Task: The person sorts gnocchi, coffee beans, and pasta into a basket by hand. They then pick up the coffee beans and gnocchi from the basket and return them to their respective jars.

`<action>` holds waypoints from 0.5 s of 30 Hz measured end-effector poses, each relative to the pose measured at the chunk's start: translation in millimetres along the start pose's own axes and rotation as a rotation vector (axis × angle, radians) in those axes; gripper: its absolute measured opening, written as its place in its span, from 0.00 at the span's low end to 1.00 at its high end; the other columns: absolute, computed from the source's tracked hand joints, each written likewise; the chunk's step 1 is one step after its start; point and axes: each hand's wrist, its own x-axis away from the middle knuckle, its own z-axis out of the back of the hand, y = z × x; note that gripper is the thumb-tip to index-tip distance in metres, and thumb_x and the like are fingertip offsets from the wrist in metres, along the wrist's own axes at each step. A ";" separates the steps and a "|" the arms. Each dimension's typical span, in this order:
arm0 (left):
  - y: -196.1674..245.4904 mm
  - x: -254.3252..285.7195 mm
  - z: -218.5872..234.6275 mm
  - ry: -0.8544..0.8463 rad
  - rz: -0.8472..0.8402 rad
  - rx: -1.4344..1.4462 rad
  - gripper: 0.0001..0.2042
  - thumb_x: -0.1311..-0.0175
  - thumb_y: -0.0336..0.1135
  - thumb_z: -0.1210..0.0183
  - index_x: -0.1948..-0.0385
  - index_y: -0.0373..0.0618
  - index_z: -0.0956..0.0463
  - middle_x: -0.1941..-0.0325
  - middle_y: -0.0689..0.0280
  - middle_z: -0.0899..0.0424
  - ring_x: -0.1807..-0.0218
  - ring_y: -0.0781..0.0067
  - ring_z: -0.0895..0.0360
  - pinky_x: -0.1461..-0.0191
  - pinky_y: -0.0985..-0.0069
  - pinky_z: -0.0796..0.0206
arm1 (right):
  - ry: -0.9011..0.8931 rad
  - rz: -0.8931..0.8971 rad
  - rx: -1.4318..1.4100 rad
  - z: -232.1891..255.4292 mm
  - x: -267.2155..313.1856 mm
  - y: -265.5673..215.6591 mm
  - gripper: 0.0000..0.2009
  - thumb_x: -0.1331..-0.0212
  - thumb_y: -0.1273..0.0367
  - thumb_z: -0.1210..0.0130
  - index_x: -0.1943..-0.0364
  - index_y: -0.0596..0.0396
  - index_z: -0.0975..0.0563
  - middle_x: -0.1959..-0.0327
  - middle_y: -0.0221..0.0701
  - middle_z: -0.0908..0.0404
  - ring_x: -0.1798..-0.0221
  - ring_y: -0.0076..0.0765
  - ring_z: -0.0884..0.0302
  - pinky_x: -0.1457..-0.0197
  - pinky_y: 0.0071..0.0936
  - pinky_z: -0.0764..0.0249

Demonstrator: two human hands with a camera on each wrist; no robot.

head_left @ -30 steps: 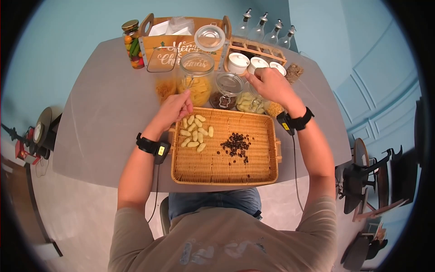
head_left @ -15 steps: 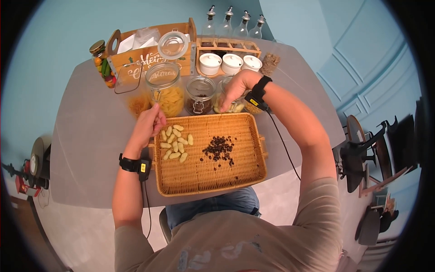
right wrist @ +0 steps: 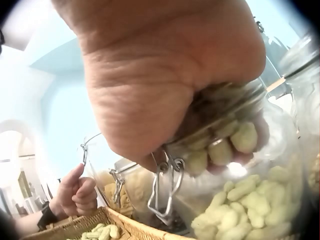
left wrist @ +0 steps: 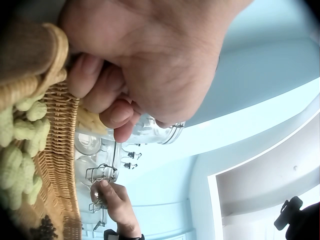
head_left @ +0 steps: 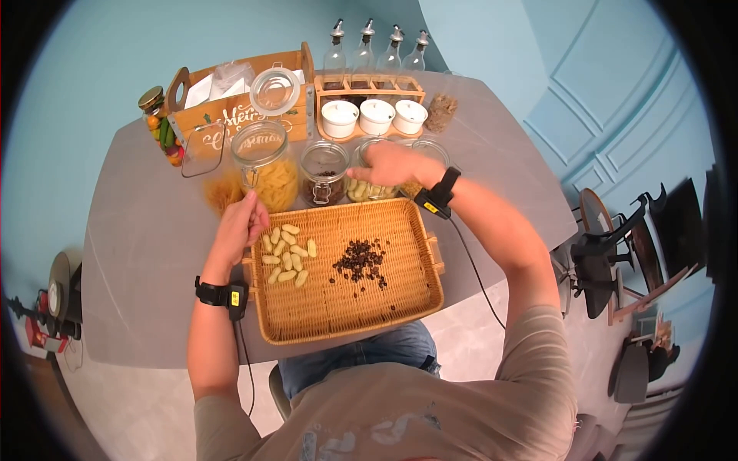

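Note:
In the head view, the right hand [head_left: 396,165] lies over the top of the glass peanut jar [head_left: 373,190]. The right wrist view shows its fingers [right wrist: 220,152] curled behind the jar's upper part, seen through glass, and its thumb by the wire clasp [right wrist: 165,187]. Beside the basket's back left corner is the left hand [head_left: 237,229], fingers curled and thumb up near the clasp of the pasta jar [head_left: 275,184]; nothing shows in its grasp. The wicker basket [head_left: 346,313] holds peanuts [head_left: 286,257] at left and dark beans [head_left: 360,260] at right.
Between the pasta and peanut jars stands a jar of dark beans [head_left: 323,188]. Behind are a wooden crate [head_left: 231,127], white pots [head_left: 377,115] and glass bottles [head_left: 361,58] in a rack. A jar of colourful contents [head_left: 165,137] stands far left on the grey table [head_left: 131,230].
The head view has shifted. The right hand has come down from above the back of the peanut jar, reached its front, and now lies across its top. The left hand stays near the pasta jar.

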 end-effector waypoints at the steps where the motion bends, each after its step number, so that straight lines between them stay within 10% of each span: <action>1: -0.1 -0.1 -0.1 0.003 0.000 -0.009 0.32 0.10 0.60 0.57 0.72 0.43 0.22 0.84 0.76 0.35 0.83 0.84 0.45 0.78 0.79 0.57 | 0.038 -0.011 0.021 1.6 5.4 -4.0 0.34 0.23 0.44 0.45 0.64 0.69 0.14 0.64 0.57 0.11 0.55 0.64 0.12 0.46 0.55 0.18; 10: 2.6 -0.3 -0.5 -0.024 -0.008 -0.005 0.32 0.09 0.59 0.59 0.72 0.44 0.22 0.83 0.76 0.34 0.83 0.84 0.45 0.78 0.79 0.57 | 0.570 0.012 -0.257 -7.8 4.8 4.5 0.24 0.24 0.54 0.41 0.72 0.62 0.13 0.74 0.54 0.15 0.68 0.65 0.16 0.57 0.55 0.19; 15: 5.1 4.0 -1.6 -0.008 -0.026 -0.033 0.32 0.09 0.57 0.59 0.72 0.44 0.21 0.83 0.76 0.34 0.83 0.83 0.44 0.77 0.79 0.56 | 0.483 0.134 -0.617 2.2 14.2 -51.0 0.24 0.24 0.60 0.37 0.78 0.63 0.21 0.84 0.33 0.27 0.77 0.28 0.34 0.72 0.37 0.34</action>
